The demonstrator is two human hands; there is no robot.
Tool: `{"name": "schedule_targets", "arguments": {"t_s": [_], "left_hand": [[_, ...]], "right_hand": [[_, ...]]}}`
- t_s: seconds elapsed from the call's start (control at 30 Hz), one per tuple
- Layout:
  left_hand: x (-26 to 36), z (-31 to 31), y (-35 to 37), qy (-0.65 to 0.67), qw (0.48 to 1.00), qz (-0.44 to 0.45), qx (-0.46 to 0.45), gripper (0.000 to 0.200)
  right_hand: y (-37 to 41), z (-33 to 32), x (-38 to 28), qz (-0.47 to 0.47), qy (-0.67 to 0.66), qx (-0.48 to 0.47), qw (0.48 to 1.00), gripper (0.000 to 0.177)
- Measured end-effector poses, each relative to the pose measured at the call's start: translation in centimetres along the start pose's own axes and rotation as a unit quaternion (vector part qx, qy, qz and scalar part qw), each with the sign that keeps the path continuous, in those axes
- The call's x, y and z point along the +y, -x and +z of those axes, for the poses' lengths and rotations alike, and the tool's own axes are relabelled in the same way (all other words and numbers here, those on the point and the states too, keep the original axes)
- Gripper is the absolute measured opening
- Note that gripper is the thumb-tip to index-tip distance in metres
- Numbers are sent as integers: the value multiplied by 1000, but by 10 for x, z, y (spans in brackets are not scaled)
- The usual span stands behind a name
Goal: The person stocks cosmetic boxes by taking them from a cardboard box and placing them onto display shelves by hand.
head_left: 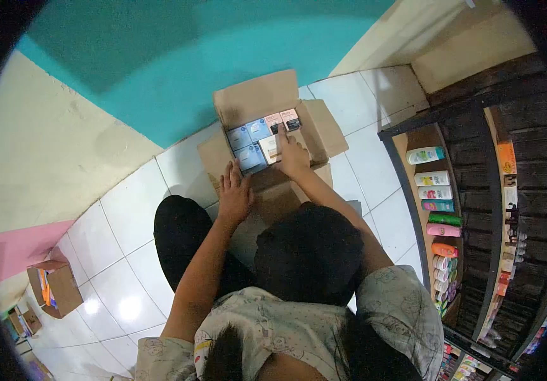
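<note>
An open cardboard carton [254, 87] stands on the floor by the wall, its flaps folded out. Inside are several small blue boxes [247, 155], two pink boxes [289, 115] with dark lower parts, and a white box [268, 150]. My right hand [293, 157] reaches in over the white box, index finger stretched towards the pink boxes; its other fingers are partly hidden. At the carton's near left edge, my left hand [235, 193] rests with fingers extended, the tips close to a blue box. It holds nothing visible.
To the right, dark shelves [407, 184] carry several bottles [435, 178] and smaller packages. A smaller cardboard box [58, 289] with colourful contents sits at the far left on white floor tiles [124, 279]. A teal wall [191, 57] rises behind the carton.
</note>
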State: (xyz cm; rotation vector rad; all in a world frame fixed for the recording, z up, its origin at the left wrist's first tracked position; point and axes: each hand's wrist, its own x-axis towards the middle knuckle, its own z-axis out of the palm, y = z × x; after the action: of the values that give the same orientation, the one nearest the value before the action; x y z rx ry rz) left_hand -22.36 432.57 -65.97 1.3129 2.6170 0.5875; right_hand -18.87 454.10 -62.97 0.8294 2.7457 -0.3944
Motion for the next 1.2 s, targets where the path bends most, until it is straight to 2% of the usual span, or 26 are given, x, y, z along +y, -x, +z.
{"name": "schedule_targets", "arguments": {"t_s": [0.1, 0.2, 0.27, 0.33, 0.37, 0.4, 0.43, 0.47, 0.5, 0.53, 0.6, 0.67, 0.73, 0.83, 0.93, 1.03, 1.07, 1.17, 1.2], "left_hand": [[0, 0, 0, -2, 1000, 4, 2, 46], [4, -2, 4, 5, 1000, 0, -2, 46], [-1, -1, 0, 8, 1000, 11, 16, 46], [-16, 34, 3, -11, 999, 16, 33, 48], [-15, 29, 3, 2, 999, 26, 25, 50], [-13, 22, 3, -31, 999, 13, -10, 52], [-16, 28, 2, 29, 999, 24, 11, 54], [-13, 23, 2, -2, 1000, 21, 3, 55], [-8, 15, 4, -30, 999, 14, -10, 56], [-8, 15, 4, -18, 1000, 17, -2, 55], [-10, 15, 3, 6, 1000, 16, 4, 54], [-8, 9, 1, 23, 1000, 17, -1, 50], [-11, 11, 2, 34, 999, 15, 0, 46], [-11, 14, 3, 45, 999, 20, 16, 42], [-10, 5, 4, 48, 998, 26, 20, 40], [-9, 9, 6, 48, 998, 18, 23, 40], [-12, 15, 4, 55, 998, 24, 36, 40], [-16, 25, 5, 31, 999, 20, 32, 41], [-19, 26, 3, 16, 999, 14, 25, 42]], "right_hand": [[-6, 1, -3, -21, 52, 37, 998, 109], [-10, 6, 0, -31, 67, 32, 997, 109], [0, -8, 6, -69, 127, 110, 983, 105], [-11, -40, 30, -107, 46, 194, 974, 92], [-16, -89, 37, -92, -68, 247, 962, 78], [-19, -141, 42, -90, -181, 303, 931, 64], [19, -218, 25, -49, -299, 362, 881, 47], [33, -275, 25, -48, -298, 525, 795, 22], [31, -321, 42, -126, -309, 655, 678, 14], [61, -374, 29, -125, -303, 717, 615, 15], [59, -457, 50, -190, -318, 742, 559, 27], [50, -517, 51, -129, -134, 778, 600, 56], [19, -546, 67, -62, -10, 730, 681, 91], [-31, -558, 84, 16, -140, 557, 818, 113], [-32, -584, 70, 2, -231, 616, 753, 117], [-38, -594, 52, 65, -247, 537, 804, 113], [-47, -598, 51, 108, -227, 513, 821, 105], [-51, -606, 54, 108, -169, 513, 834, 100], [-49, -610, 54, 109, -159, 545, 816, 94]]}}
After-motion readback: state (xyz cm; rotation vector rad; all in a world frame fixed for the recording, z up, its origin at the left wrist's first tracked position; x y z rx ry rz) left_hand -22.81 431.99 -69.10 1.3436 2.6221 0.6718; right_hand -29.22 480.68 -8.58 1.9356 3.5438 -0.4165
